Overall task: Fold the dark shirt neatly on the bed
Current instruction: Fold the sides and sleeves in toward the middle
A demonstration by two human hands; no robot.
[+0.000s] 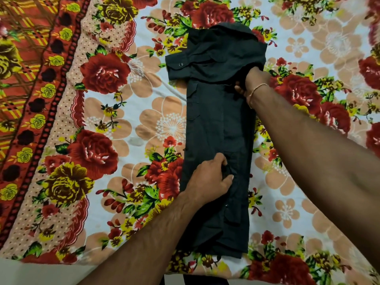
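Seen from the head camera, a dark shirt [216, 128] lies folded into a long narrow strip on a bed [144, 124] covered in a floral sheet. The left hand [207, 177] pinches a bunch of fabric near the lower half, while the right hand [249, 83] grips the cloth just below the collar, fingers tucked under a fold.

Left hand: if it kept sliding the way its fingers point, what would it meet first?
More of the dark shirt it already pinches; the left hand points toward the strip's right edge, then floral bedsheet.
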